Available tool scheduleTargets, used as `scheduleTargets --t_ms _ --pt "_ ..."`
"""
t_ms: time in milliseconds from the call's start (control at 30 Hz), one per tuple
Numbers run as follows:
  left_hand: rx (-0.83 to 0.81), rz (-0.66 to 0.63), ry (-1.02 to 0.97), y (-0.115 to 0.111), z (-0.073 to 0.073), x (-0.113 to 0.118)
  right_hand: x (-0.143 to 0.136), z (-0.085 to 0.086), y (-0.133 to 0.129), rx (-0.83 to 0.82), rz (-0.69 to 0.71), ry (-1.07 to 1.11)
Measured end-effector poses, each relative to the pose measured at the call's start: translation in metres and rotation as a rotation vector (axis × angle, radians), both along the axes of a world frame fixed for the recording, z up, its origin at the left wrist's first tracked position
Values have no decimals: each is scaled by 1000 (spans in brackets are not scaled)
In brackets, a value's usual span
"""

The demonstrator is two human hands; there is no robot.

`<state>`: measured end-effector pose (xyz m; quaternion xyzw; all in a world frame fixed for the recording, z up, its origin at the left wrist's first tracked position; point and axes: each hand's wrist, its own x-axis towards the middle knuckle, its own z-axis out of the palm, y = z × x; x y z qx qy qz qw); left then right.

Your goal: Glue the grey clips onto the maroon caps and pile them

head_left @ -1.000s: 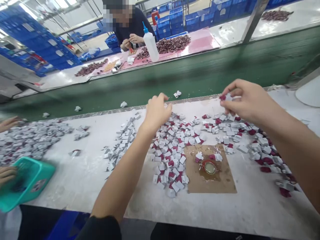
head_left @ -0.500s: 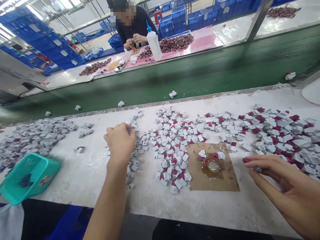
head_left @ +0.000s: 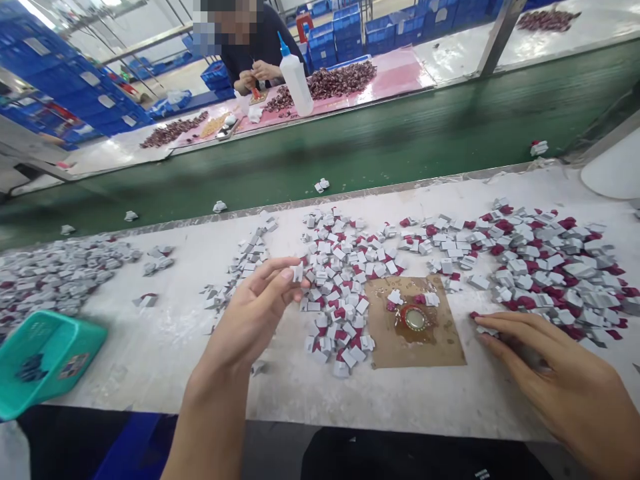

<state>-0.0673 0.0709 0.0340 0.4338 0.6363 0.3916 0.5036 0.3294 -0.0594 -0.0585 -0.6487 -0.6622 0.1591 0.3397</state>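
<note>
My left hand (head_left: 253, 310) pinches a small light-grey plastic piece (head_left: 298, 272) between thumb and fingers, above the left edge of the middle pile of grey and maroon pieces (head_left: 345, 287). At the right, my right hand (head_left: 560, 373) is closed on a grey-and-maroon piece (head_left: 484, 325), held low at the fingertips. Between the hands lies a brown cardboard square (head_left: 445, 350), wet with a clear liquid. On it sit a round cap-like dish (head_left: 415, 319) with a toothed rim and a couple of loose pieces (head_left: 395, 298).
A teal basket (head_left: 75, 347) stands at the left front, beside a heap of grey pieces (head_left: 55, 273). Another pile (head_left: 550, 267) spreads at the right. Beyond the green conveyor belt (head_left: 400, 133), a co-worker (head_left: 260, 40) works near a white bottle (head_left: 299, 83).
My left hand has moved right and turned, now showing a grey piece in its pinch. My right hand keeps its piece near the cardboard. The view has shifted slightly.
</note>
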Motion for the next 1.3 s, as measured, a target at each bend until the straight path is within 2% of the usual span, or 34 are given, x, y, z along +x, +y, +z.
scheduleTargets --t_ms 67,133,233,367,500,667,900,1033,1200,1300 --pt "-65 3 -122 -9 1 9 -5 9 1 -33 -11 57" --pt "-93 17 -165 -16 0 16 -14 20 4 -67 -43 148" --pt "-123 5 -148 -23 -5 22 -33 36 7 -103 -66 308" --pt "-95 -31 -93 -30 -14 31 -55 48 14 -139 -4 466" --pt "34 -50 -114 -35 -21 47 -66 51 21 -128 57 526" --pt "183 -111 -211 -40 -26 70 -70 51 22 -106 53 499" --pt "74 -130 -174 -46 -26 89 -73 52 24 -55 83 442" --pt "26 -204 -168 -53 -22 93 -73 55 23 -53 63 468" --pt "68 -296 -201 -57 -21 104 -68 59 23 -131 3 733" --pt "70 -340 -301 -56 -23 115 -66 56 26 -168 4 931"
